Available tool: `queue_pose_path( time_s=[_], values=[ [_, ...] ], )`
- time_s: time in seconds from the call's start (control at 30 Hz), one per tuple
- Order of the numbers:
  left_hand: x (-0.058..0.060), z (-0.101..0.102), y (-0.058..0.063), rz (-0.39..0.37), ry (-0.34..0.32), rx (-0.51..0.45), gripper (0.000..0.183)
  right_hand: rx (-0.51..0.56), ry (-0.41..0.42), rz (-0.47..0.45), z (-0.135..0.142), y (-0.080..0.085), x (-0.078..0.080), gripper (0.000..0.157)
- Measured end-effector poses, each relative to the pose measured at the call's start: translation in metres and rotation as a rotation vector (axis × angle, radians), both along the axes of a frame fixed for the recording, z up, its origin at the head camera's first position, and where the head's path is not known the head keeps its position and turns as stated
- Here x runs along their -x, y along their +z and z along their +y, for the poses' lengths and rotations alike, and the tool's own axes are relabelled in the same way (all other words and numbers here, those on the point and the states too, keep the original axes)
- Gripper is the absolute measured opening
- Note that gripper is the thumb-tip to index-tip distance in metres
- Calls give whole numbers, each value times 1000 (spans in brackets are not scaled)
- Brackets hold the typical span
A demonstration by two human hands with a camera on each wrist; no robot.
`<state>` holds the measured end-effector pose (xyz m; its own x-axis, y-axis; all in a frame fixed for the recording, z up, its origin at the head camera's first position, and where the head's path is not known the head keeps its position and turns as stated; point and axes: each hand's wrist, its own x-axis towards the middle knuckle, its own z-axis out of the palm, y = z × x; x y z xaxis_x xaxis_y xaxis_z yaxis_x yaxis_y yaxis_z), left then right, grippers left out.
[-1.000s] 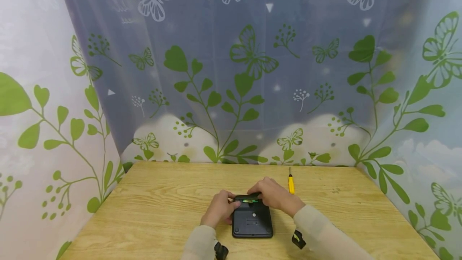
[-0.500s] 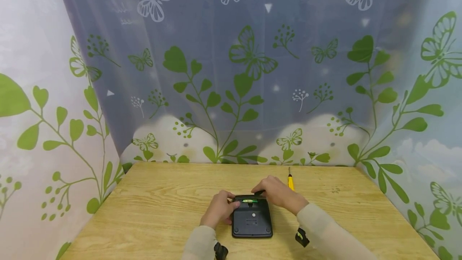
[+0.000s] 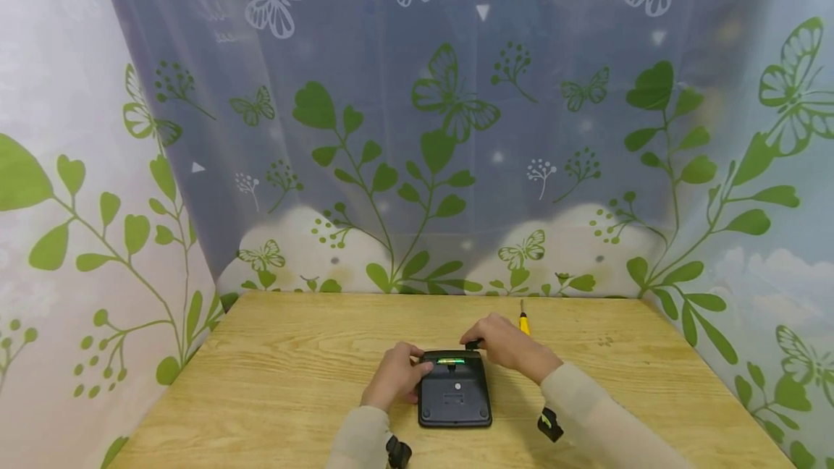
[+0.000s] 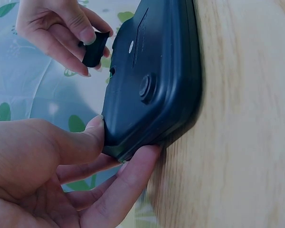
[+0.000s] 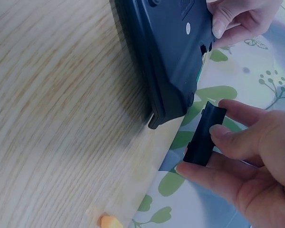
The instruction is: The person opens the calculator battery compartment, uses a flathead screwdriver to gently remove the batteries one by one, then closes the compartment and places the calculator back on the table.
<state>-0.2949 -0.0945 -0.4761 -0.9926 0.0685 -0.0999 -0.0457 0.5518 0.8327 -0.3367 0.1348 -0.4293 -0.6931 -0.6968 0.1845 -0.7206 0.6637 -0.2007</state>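
Observation:
A black calculator (image 3: 456,407) lies back side up on the table, with a white round sticker and small feet on its underside. Near its far end a green battery (image 3: 450,361) shows in the uncovered slot. My left hand (image 3: 394,378) grips the calculator's left far corner, thumb on top and fingers at the side and below, as the left wrist view shows. Just off the far right corner, my right hand (image 3: 504,344) pinches a small curved black battery cover (image 5: 205,135) between thumb and fingers, apart from the calculator.
Beyond my right hand lies a screwdriver (image 3: 524,325) with a yellow handle, partly hidden by that hand. The wooden table (image 3: 293,360) ends at a patterned curtain (image 3: 365,165) behind, with more curtain on both sides.
The right hand has lifted the battery cover off the calculator and moved right and slightly away, baring the battery. The left hand keeps its grip, and the calculator stays in place.

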Motion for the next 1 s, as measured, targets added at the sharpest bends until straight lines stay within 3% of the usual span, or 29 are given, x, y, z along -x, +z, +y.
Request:
queue_pose_path(
  time_s=[0.4, 1.0],
  values=[
    [0, 0, 0, -7, -1, -8, 39, -1, -16, 31, 7, -2, 4, 34],
    [0, 0, -1, 10, -7, -14, 39, 40, -31, -16, 22, 2, 7, 32]
  ],
)
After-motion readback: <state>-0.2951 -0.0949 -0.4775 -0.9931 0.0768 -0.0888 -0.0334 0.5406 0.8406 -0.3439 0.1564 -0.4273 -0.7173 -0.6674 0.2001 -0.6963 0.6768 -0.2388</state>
